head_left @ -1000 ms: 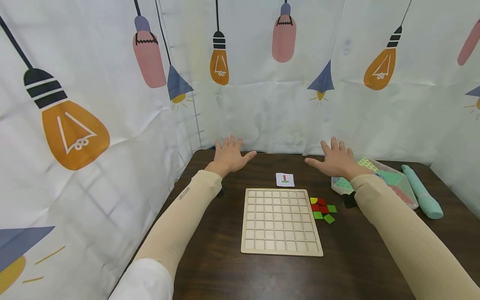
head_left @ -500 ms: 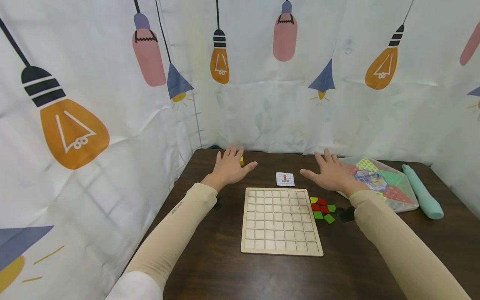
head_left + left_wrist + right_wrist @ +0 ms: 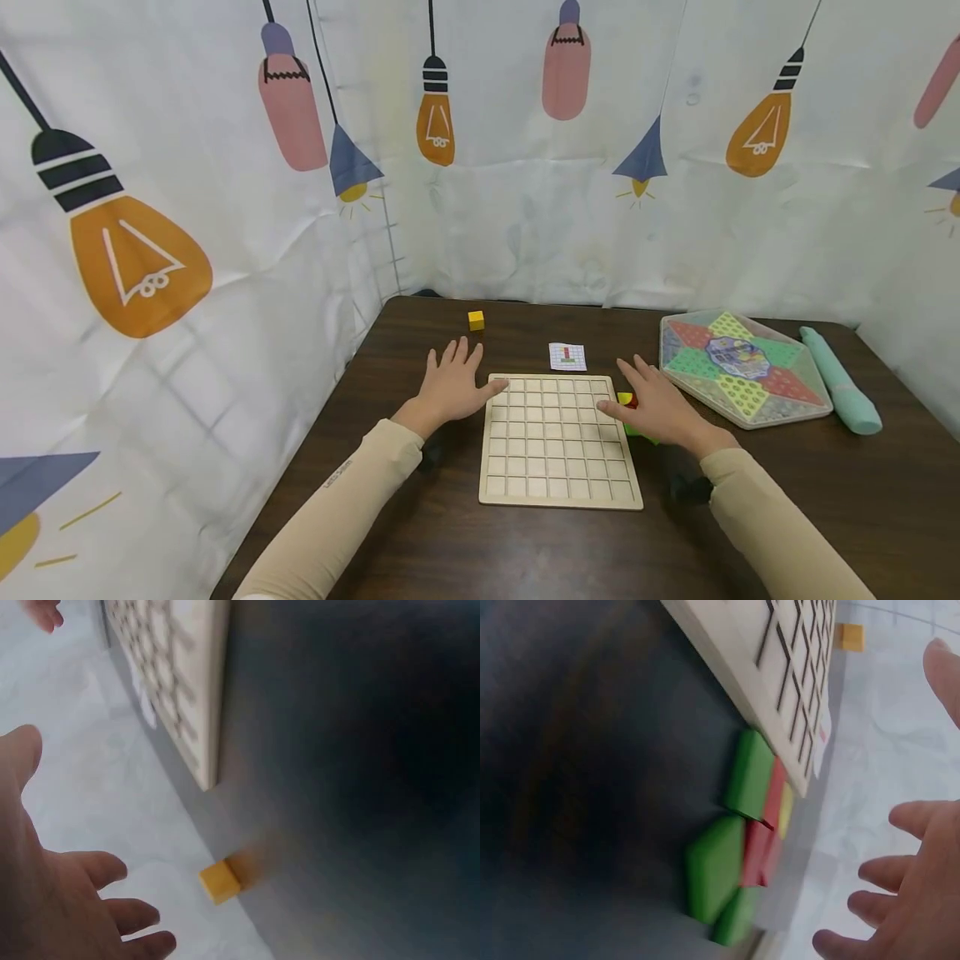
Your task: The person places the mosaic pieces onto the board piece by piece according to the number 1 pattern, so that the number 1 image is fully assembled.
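A pale wooden grid board (image 3: 558, 442) lies flat on the dark table, its cells bare. My left hand (image 3: 448, 392) hovers at the board's upper left edge with fingers spread, holding nothing. On the other side, my right hand (image 3: 660, 407) is spread above the tiles beside the board's right edge, also holding nothing. In the right wrist view those tiles are green (image 3: 716, 862), red (image 3: 756, 847) and yellow (image 3: 785, 810), lying loosely together. Behind the board is a small paper card (image 3: 567, 357) with a grid and a red-green figure. A yellow cube (image 3: 476, 321) sits beyond my left hand.
A hexagonal, star-patterned game box (image 3: 742, 362) lies at the back right. Beside it is a mint-green rolled or tube-shaped object (image 3: 842, 382). A printed curtain (image 3: 510, 225) hangs along the back and left of the table (image 3: 480, 550).
Both hands have come back toward me and lower, from the table's far edge to the board's sides. The yellow cube and the whole game box are now uncovered; the right hand now covers most tiles.
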`<act>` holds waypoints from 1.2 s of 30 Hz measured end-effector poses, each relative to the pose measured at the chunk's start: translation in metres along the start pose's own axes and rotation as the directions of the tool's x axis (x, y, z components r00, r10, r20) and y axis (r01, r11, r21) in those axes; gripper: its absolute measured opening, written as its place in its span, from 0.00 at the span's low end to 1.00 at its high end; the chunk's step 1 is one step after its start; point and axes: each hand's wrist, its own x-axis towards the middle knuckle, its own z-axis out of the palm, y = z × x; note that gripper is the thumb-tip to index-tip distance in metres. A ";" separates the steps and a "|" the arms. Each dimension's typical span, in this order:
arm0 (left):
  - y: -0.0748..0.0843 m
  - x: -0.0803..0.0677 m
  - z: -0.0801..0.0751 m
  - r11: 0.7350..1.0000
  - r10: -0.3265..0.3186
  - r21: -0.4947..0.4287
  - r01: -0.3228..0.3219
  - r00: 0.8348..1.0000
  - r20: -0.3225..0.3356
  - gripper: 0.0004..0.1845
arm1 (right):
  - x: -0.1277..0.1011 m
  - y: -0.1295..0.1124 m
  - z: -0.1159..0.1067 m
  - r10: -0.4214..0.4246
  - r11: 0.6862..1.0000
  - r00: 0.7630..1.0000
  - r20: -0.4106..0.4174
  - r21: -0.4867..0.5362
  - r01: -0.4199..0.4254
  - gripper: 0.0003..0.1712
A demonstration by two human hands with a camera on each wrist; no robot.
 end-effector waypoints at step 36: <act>-0.006 -0.035 0.054 0.945 0.062 -0.323 -0.055 0.998 0.013 0.34 | 0.000 0.025 0.062 0.222 0.967 0.902 -0.371 0.205 -0.154 0.20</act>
